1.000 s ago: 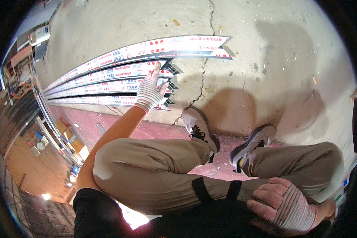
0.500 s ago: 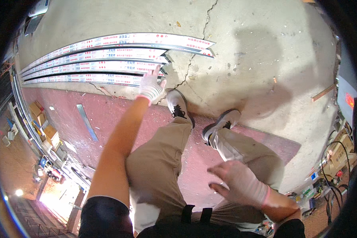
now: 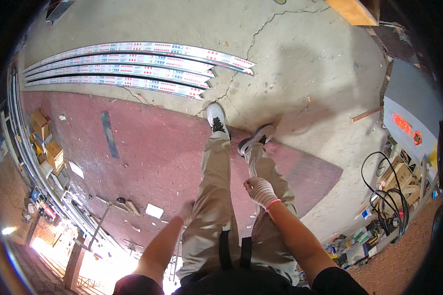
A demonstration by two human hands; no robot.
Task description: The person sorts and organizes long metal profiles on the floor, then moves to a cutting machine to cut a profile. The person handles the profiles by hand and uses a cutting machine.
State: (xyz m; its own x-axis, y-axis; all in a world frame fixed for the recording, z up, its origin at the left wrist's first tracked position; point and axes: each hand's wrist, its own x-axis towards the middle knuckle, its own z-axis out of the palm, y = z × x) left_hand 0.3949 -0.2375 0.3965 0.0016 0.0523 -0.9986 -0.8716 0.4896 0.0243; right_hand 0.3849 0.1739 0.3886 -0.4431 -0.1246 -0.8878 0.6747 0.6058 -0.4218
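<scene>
Both hands empty – 4 metal strips [image 3: 133, 69] ahead on floor [image 3: 300, 69].

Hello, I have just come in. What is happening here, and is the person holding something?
A person stands on a cracked concrete floor, seen from above. Both gloved hands are empty: the left hand hangs beside the left thigh, and the right hand is by the right leg. Four long wrapped metal strips lie side by side on the floor ahead of the shoes, untouched.

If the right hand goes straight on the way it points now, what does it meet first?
The right hand points down and forward along the right trouser leg. It would probably meet that leg first, then the right shoe; depth is unclear.
</scene>
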